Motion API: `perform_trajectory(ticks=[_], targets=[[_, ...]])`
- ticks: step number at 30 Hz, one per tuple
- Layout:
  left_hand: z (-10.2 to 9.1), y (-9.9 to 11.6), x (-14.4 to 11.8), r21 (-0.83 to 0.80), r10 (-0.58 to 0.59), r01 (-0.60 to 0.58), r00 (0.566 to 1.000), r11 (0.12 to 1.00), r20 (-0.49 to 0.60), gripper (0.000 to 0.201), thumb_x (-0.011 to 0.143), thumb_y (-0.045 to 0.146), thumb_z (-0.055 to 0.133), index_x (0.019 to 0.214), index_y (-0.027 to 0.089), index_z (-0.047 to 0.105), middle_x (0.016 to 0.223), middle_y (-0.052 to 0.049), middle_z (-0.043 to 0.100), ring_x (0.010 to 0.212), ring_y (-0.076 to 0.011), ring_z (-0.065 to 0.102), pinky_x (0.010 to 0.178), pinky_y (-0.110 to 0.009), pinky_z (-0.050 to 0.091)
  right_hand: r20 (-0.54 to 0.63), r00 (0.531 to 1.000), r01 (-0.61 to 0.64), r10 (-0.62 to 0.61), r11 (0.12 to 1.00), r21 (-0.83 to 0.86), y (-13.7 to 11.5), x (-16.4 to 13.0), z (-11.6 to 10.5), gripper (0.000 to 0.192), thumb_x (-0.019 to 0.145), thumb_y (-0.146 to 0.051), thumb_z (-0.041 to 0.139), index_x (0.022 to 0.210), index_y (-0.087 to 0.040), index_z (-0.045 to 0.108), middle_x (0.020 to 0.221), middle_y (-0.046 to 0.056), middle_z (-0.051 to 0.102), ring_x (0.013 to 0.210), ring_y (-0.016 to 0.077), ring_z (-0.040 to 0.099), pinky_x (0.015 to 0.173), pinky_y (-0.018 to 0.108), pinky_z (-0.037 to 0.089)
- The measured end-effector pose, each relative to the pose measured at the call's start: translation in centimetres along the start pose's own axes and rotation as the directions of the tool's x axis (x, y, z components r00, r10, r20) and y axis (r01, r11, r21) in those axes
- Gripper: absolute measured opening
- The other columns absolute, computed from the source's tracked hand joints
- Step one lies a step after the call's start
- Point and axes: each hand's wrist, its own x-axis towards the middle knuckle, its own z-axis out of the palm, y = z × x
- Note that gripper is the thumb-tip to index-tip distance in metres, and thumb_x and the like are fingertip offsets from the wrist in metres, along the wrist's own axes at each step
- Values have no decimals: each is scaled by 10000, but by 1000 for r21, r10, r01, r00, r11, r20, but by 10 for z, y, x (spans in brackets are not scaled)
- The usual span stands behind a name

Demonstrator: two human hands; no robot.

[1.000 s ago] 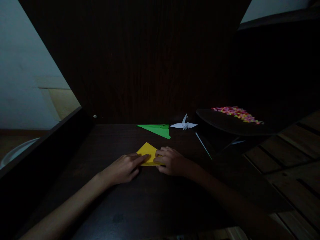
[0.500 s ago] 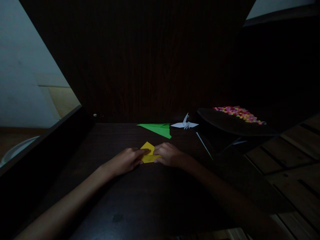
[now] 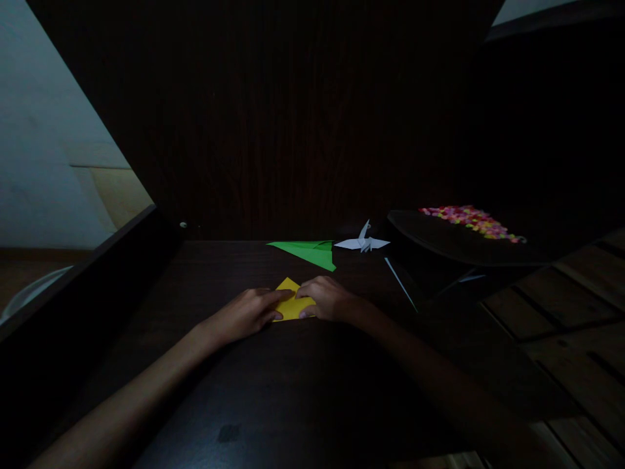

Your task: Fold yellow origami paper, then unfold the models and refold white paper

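Pointed yellow paper (image 3: 291, 308) on a dark wooden table (image 3: 273, 384), left hand (image 3: 250, 311) and right hand (image 3: 327, 299) touching its sides, whether pinching I can't tell, folded green paper (image 3: 311, 253) beyond.

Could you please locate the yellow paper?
In the head view, the yellow paper lies just left of centre, partly under the left hand and right hand, below the green paper plane.
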Motion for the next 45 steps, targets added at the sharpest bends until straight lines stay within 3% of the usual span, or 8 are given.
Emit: perform_trajectory(ticks=[5,10,13,20,27,37,42,45], targets=[[1,-1,-1,-1,110,-111,993,994,-42,384,933,148,511,1311,209,532,1174,-87,650,1034,-205,625,882,-324,501,31,999,29,-29,1000,-2,-3,3,-4,421,782,-300,747,1181,-197,662,1124,93,681,1064,274,598,906,380,442],[1,2,-2,165,197,-185,979,969,-55,283,934,160,524,1181,218,649,1178,-105,623,1091,-258,544,925,-420,450,24,998,54,-55,998,30,0,3,-3,441,777,-289,760,1189,-184,640,1131,92,665,1076,264,593,910,358,433],[4,2,-5,205,252,-241,967,949,-25,334,910,87,499,1144,239,682,1203,-107,605,1118,-266,514,934,-437,436,15,997,74,-75,996,40,4,2,-1,460,785,-300,757,1203,-166,619,1139,99,651,1073,269,585,899,364,433],[9,-3,-8,159,286,-285,958,945,16,581,836,-5,487,1305,325,579,1279,-80,573,1159,-265,495,968,-454,420,-98,981,165,-168,986,-33,15,-2,8,480,800,-435,731,1184,-171,616,1081,86,643,1036,247,566,927,374,399],[10,-4,-8,191,239,-254,966,948,97,655,849,-1,470,1412,333,455,1300,-95,544,1147,-281,476,944,-453,412,-253,939,223,-232,973,-63,27,-9,17,614,720,-536,757,1165,-129,645,1001,93,614,952,239,536,849,357,422],[3,-2,-5,177,234,-262,959,949,162,675,852,-9,466,1409,373,446,1430,-78,484,1267,-298,441,990,-506,391,-333,939,113,-88,992,59,49,-39,19,489,721,-451,794,1131,-217,666,1006,58,570,970,233,529,859,370,424],[5,-5,-6,140,227,-257,954,956,197,728,826,-39,438,1438,353,400,1546,-43,351,1430,-286,273,1121,-579,251,-321,946,-8,52,990,137,56,-51,19,431,733,-410,793,1100,-228,663,1021,54,559,990,236,525,865,374,421],[5,0,-8,109,233,-255,955,961,183,613,891,39,435,1432,328,417,1561,-32,317,1448,-261,237,1161,-571,190,-353,929,-64,110,988,140,57,-52,19,374,736,-386,795,1049,-224,670,1011,50,560,973,234,525,864,382,415]])
